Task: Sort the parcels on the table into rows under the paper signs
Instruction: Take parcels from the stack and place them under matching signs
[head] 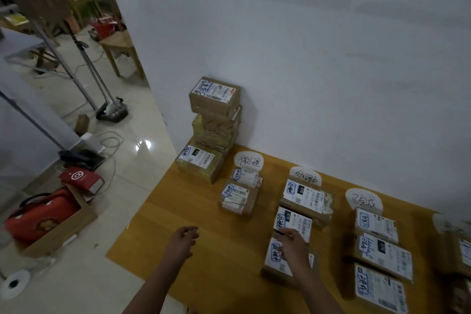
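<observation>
Brown cardboard parcels with white labels lie in rows on a yellow wooden table (193,211) under three rounded paper signs (248,161), (305,176), (364,200) along the wall. Two parcels sit under the left sign, three under the middle one, three under the right one. A tall stack of parcels (215,115) stands in the far left corner, with another parcel (200,163) in front of it. My right hand (293,243) rests on the nearest parcel of the middle row (274,261), fingers bent on its top. My left hand (182,239) hovers over bare table, loosely curled, holding nothing.
More parcels (461,250) lie at the table's right edge under a fourth sign. On the tiled floor to the left are a cardboard box with a red bag (40,216), a red box (81,178), cables, a tape roll (14,284) and tripod legs (84,66).
</observation>
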